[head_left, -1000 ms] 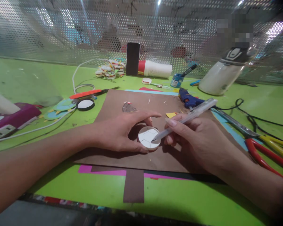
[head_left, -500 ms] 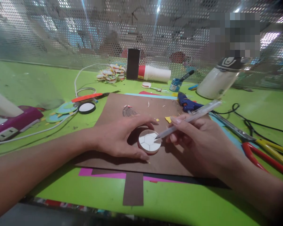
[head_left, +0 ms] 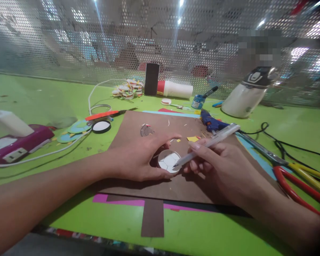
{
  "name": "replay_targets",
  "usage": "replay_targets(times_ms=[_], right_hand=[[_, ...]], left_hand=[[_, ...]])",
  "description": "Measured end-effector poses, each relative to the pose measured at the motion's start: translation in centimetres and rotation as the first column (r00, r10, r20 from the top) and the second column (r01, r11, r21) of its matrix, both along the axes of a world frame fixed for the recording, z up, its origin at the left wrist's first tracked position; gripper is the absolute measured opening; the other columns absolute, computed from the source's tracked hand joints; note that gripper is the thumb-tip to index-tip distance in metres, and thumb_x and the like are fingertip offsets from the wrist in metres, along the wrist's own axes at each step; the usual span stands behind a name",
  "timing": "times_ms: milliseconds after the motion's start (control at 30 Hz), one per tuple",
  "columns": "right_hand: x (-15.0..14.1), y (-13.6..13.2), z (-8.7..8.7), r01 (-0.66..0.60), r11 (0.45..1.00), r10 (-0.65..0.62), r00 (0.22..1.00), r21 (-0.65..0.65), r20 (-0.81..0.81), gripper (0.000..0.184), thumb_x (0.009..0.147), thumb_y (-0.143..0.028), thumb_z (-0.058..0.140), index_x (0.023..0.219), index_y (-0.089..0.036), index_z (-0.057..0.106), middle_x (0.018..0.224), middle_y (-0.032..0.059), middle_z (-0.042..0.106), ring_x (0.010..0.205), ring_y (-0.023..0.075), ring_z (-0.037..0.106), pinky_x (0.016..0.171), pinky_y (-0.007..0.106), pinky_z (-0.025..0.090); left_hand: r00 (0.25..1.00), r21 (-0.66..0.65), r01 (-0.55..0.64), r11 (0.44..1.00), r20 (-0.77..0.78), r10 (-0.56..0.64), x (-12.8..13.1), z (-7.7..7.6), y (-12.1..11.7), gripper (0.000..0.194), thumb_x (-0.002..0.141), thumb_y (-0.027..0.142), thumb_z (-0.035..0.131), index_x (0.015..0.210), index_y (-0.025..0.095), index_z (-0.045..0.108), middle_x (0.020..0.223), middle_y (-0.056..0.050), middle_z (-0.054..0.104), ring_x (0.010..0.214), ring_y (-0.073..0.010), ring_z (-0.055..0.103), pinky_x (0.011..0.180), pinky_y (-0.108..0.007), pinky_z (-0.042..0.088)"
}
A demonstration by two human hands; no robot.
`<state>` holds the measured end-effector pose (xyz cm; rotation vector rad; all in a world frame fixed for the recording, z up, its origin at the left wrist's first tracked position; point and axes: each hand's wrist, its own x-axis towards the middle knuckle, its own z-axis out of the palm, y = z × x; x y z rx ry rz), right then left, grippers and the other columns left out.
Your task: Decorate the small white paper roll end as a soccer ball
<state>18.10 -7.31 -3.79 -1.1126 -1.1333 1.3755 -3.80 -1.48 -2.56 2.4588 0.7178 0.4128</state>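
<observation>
Perforated mesh (head_left: 72,53) backs the green counter (head_left: 197,227), where our right hand (head_left: 218,163) clamps a pen (head_left: 221,137), its tip at the lined white face of a disc (head_left: 166,162) above a brown sheet (head_left: 133,186). Our left hand (head_left: 141,156) curves around the disc; whether it grips, we cannot tell. We judge the disc light and fairly stiff, best taken by its rim.

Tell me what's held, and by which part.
The right hand holds a pen by the lower barrel, near its tip. The left hand curls around a white disc; whether it grips is unclear.
</observation>
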Motion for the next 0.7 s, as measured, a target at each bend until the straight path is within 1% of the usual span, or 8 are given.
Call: replay_targets(times_ms=[67,200,333,433,500,567,700], right_hand=[[0.2,0.1,0.1,0.017,1.0,-0.017,1.0,-0.003,0.006,0.042,0.084,-0.047,0.08,0.057,-0.018,0.068,0.056,0.0007,0.065,0.054,0.0106,0.061,0.053,0.021,0.053],[0.7,0.3,0.1,0.074,0.997,-0.075,0.995,0.023,0.058,0.038,0.083,-0.048,0.081,0.061,-0.018,0.07,0.059,-0.0004,0.066,0.055,0.0099,0.061,0.056,0.021,0.052],[0.7,0.4,0.1,0.075,0.997,-0.076,0.993,0.017,0.09,0.043,0.082,-0.049,0.08,0.055,-0.018,0.067,0.057,0.0004,0.063,0.055,0.0124,0.061,0.057,0.025,0.052],[0.6,0.4,0.0,0.058,0.998,-0.061,0.992,0.039,0.106,0.043,0.083,-0.046,0.079,0.053,-0.018,0.066,0.057,0.0009,0.063,0.055,0.0122,0.06,0.057,0.025,0.051],[0.6,0.4,-0.1,0.043,0.998,-0.049,0.992,0.055,0.119,0.041,0.085,-0.044,0.078,0.055,-0.018,0.067,0.058,0.001,0.064,0.056,0.0119,0.059,0.058,0.025,0.05],[0.6,0.4,-0.2,0.034,0.998,-0.042,0.99,0.059,0.133,0.04,0.087,-0.043,0.077,0.056,-0.019,0.067,0.059,0.001,0.064,0.057,0.0122,0.059,0.06,0.026,0.05],[0.7,0.4,-0.5,0.024,0.998,-0.035,0.984,0.065,0.173,0.039,0.087,-0.043,0.076,0.059,-0.019,0.068,0.062,0.0014,0.065,0.062,0.0135,0.061,0.063,0.027,0.05]], left_hand=[[1.0,-0.014,0.002,1.0,0.0,-0.002,-0.1,0.1,0.0,0.079,0.086,0.044,0.072,0.154,0.022,0.036,0.14,-0.012,0.061,0.122,-0.0288,0.062,0.103,-0.042,0.049],[1.0,-0.074,-0.011,0.997,0.016,0.012,-0.3,0.3,0.3,0.085,0.088,0.045,0.071,0.158,0.023,0.029,0.133,-0.01,0.065,0.118,-0.027,0.064,0.102,-0.041,0.05],[0.997,-0.078,0.072,0.994,0.026,-0.07,-0.7,-0.1,0.8,0.091,0.086,0.039,0.072,0.161,0.024,0.022,0.138,-0.01,0.063,0.124,-0.0273,0.062,0.107,-0.042,0.047],[0.996,-0.062,0.084,0.995,0.01,-0.084,-0.8,-0.5,1.1,0.103,0.08,0.047,0.08,0.162,0.025,0.02,0.143,-0.011,0.059,0.132,-0.0309,0.057,0.113,-0.046,0.042],[0.998,-0.06,0.065,0.996,0.001,-0.066,-0.6,-0.6,1.0,0.11,0.075,0.053,0.083,0.161,0.025,0.021,0.145,-0.012,0.058,0.133,-0.0324,0.056,0.113,-0.047,0.042],[0.999,-0.057,0.034,0.998,0.001,-0.034,-0.4,-0.7,0.9,0.107,0.076,0.053,0.084,0.16,0.025,0.024,0.143,-0.012,0.058,0.13,-0.0317,0.057,0.109,-0.045,0.045],[1.0,-0.044,-0.015,0.999,0.007,0.015,0.0,-0.7,0.6,0.097,0.079,0.043,0.083,0.159,0.028,0.029,0.136,-0.009,0.061,0.124,-0.0288,0.059,0.105,-0.043,0.047]])
